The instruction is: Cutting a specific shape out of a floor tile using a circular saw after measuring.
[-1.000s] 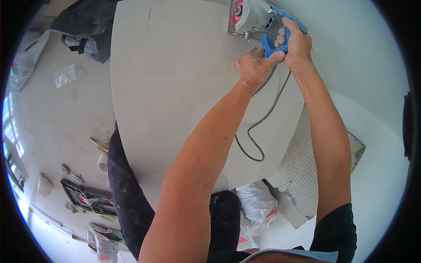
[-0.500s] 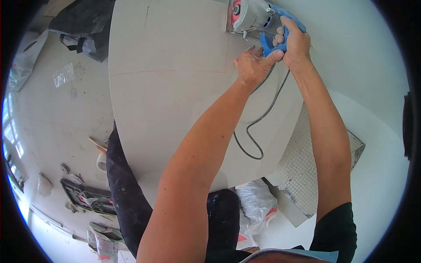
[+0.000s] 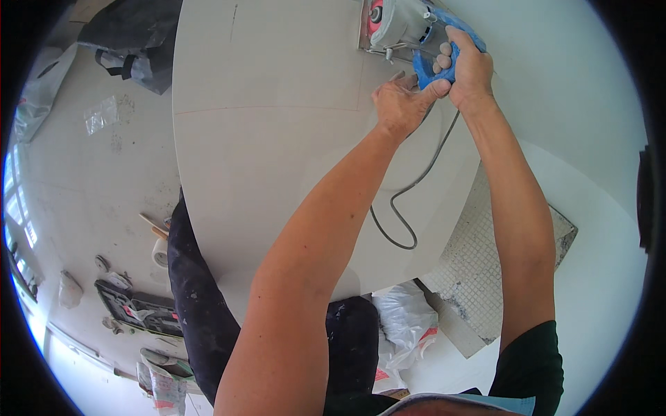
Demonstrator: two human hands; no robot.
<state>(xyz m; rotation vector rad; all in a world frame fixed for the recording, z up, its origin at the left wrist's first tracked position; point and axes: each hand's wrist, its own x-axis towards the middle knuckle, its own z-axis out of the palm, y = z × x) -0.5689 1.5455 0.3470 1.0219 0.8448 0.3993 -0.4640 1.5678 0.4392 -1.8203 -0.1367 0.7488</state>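
Blue shows in the right hand (image 3: 473,68), closed round the handle (image 3: 424,71) of a grey power saw (image 3: 404,24); the left hand (image 3: 400,106) sets its thumb there, its fingers' hold unclear. The saw rests far out on the pale slab (image 3: 277,152), its cord (image 3: 415,241) looping nearer.

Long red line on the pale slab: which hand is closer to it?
Left: the left hand is just beyond the right end of the long red line. The right hand is farther right, gripping the blue handle.

Soft, even daylight, window panes (image 3: 21,215) glaring at far left, pale slab (image 3: 263,159) faintly shaded, edges bowed, blue-fringed black fisheye rim, little blur.
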